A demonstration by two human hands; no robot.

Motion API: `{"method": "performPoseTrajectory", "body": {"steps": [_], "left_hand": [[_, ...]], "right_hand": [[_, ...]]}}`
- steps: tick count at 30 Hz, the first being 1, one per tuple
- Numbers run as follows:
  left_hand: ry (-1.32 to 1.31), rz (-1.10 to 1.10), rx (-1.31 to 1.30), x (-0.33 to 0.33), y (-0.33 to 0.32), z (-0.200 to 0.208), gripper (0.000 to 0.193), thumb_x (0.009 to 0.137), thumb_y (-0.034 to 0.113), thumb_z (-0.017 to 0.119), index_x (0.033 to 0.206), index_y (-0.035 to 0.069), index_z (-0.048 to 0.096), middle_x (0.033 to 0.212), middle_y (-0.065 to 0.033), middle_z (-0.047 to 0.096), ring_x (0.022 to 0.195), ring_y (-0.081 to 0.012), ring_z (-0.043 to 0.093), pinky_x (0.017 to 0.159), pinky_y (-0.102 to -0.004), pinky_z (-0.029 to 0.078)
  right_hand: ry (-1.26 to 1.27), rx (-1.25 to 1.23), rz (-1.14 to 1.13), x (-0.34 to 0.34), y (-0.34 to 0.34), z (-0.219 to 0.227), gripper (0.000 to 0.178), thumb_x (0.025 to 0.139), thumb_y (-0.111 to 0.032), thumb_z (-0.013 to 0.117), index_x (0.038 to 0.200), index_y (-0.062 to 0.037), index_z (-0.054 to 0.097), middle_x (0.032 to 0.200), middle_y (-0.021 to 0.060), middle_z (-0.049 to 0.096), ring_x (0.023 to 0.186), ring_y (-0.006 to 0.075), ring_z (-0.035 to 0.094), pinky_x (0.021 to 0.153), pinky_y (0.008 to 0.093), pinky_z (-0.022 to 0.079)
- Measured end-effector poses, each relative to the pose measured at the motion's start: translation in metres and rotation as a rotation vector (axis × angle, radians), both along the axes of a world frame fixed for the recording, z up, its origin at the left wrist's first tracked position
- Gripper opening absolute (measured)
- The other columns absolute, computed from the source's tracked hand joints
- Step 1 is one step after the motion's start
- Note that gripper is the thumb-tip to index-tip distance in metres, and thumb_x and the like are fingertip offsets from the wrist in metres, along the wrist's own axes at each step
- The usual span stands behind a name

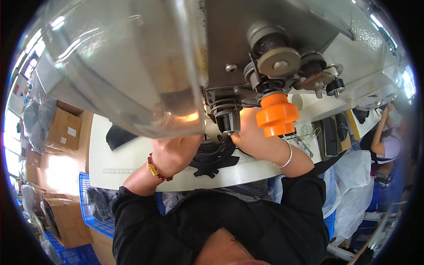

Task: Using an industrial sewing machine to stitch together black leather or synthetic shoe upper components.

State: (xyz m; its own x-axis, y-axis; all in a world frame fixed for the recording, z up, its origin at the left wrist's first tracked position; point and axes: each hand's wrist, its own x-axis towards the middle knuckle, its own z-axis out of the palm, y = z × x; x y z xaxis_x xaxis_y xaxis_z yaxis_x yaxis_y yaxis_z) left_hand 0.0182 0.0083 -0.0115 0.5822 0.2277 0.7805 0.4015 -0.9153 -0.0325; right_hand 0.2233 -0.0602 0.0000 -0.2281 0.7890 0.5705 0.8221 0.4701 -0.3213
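Observation:
A sewing machine head with tension discs and an orange knob fills the upper middle. Under it, on the white tabletop, lies a curved, layered black fabric piece with notched tabs at its near edge. My left hand, a beaded bracelet on its wrist, is bent inward at the piece's left side; the machine and clear guard hide its fingers. At the right side my right hand, with a silver bangle, has its thumb against the black fabric, closed on its edge. Its other fingers are largely hidden, as is the needle area.
A large clear plastic guard hangs at the upper left. Another black piece lies left on the table. Scissors and cord rest at the right. Blue crates and cartons stand left; a co-worker sits far right.

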Motion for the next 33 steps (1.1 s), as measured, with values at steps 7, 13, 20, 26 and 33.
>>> {"method": "performPoseTrajectory", "body": {"steps": [7, 13, 20, 26, 33], "left_hand": [[0.172, 0.044, -0.063, -0.008, -0.003, 0.019, 0.026, 0.052, 0.011, 0.081, 0.066, 0.008, 0.059, 0.081, -0.0068, 0.061, 0.059, -0.0241, 0.06, 0.05, -0.0347, 0.047], [0.095, 0.058, -0.003, -0.011, -0.001, 0.014, 0.022, 0.053, 0.004, 0.075, 0.066, 0.007, 0.058, 0.073, -0.0085, 0.059, 0.056, -0.0267, 0.059, 0.049, -0.0356, 0.046], [0.111, 0.037, -0.135, -0.024, -0.003, 0.005, 0.021, 0.071, 0.006, 0.075, 0.091, 0.008, 0.071, 0.09, -0.0092, 0.068, 0.083, -0.0302, 0.064, 0.073, -0.0427, 0.051], [0.128, 0.019, -0.088, -0.014, -0.013, 0.012, 0.019, 0.073, 0.003, 0.073, 0.091, 0.003, 0.07, 0.089, -0.011, 0.068, 0.081, -0.0293, 0.064, 0.068, -0.0401, 0.051], [0.074, 0.03, -0.071, -0.011, -0.008, 0.01, 0.017, 0.057, 0.006, 0.074, 0.065, 0.005, 0.059, 0.075, -0.0071, 0.057, 0.067, -0.0267, 0.057, 0.055, -0.0373, 0.044]], "right_hand": [[-0.012, 0.027, 0.021, -0.01, -0.001, -0.018, 0.007, 0.077, -0.009, 0.066, 0.083, -0.0114, 0.068, 0.064, 0.0087, 0.06, 0.055, 0.0301, 0.06, 0.046, 0.0388, 0.044], [0.014, -0.004, 0.017, -0.012, -0.008, -0.014, 0.015, 0.077, -0.008, 0.064, 0.091, -0.0109, 0.067, 0.066, 0.0097, 0.06, 0.055, 0.0294, 0.061, 0.045, 0.0398, 0.044], [-0.023, -0.04, 0.031, -0.007, -0.013, -0.012, 0.011, 0.076, -0.009, 0.061, 0.086, -0.0066, 0.065, 0.065, 0.0111, 0.059, 0.054, 0.0312, 0.059, 0.045, 0.0424, 0.042], [-0.067, -0.017, 0.043, -0.006, -0.013, -0.007, 0.013, 0.074, -0.009, 0.061, 0.086, -0.006, 0.067, 0.068, 0.0106, 0.06, 0.056, 0.0299, 0.06, 0.045, 0.041, 0.043], [-0.039, -0.007, 0.051, -0.009, -0.013, -0.003, 0.027, 0.075, -0.007, 0.061, 0.1, -0.0125, 0.069, 0.073, 0.0078, 0.062, 0.057, 0.0275, 0.061, 0.046, 0.039, 0.045]]}}
